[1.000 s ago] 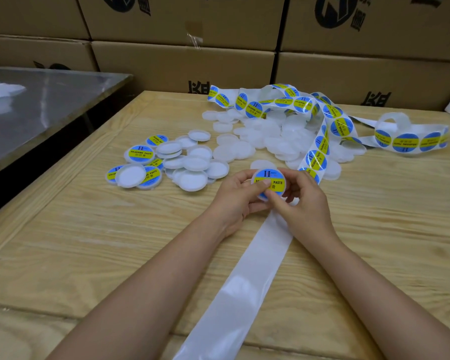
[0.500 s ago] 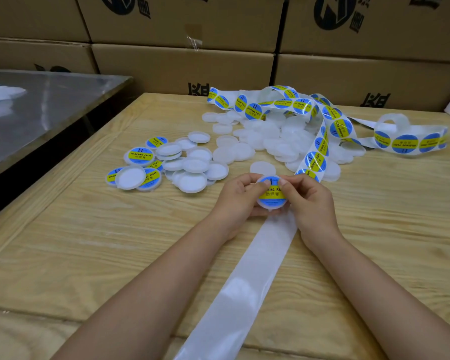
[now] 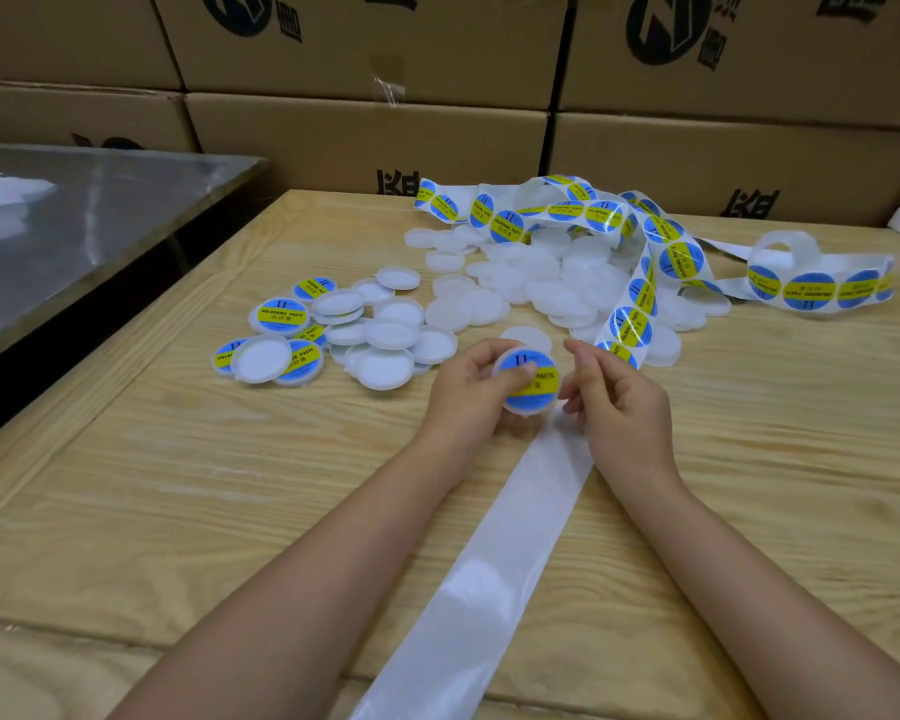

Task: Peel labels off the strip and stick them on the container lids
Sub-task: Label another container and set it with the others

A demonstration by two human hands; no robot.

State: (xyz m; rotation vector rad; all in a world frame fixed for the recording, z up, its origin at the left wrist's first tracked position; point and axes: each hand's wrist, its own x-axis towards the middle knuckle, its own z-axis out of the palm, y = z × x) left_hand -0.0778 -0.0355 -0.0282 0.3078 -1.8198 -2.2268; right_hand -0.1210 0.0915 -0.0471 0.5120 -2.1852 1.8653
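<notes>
Left hand (image 3: 468, 392) is gripping one labelled lid (image 3: 528, 381) at frame centre. Right hand (image 3: 619, 402) is hovering beside it, loosely curled, holding nothing. One label strip (image 3: 630, 324) upper right, about five finished lids (image 3: 281, 314) centre left.

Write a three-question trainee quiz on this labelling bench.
1. True or false: the left hand grips a labelled lid.
2. The label strip lies: A) left of the blank lids; B) draped over them, trailing right; C) in the left hand.
3. Fill in: the finished lids read "SOLDERING ____".
Key: 1 true; 2 B; 3 PASTE.
</notes>
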